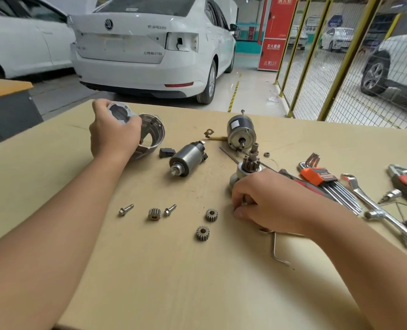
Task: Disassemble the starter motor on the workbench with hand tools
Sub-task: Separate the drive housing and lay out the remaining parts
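The starter motor lies in pieces on the tan workbench [173, 282]. My left hand [112, 134] grips the aluminium nose housing [153, 132] at the far left. My right hand [266, 198] holds the base of the pinion drive assembly [250, 163], whose toothed end points up and away. The solenoid [188, 159] lies between the hands. Behind the solenoid and to its right, the dark motor body [241, 133] lies with its shaft toward me. Three small planet gears [211, 215] [202, 232] [154, 213] and two bolts [125, 210] [170, 210] lie in front.
A hex key set in an orange holder [316, 176], a spanner [361, 194], a socket bar [388, 217] and other tools crowd the right side. A loose hex key [277, 252] lies under my right wrist. A nut [266, 154], a black clip [166, 152] and a thin rod [229, 154] lie nearby.
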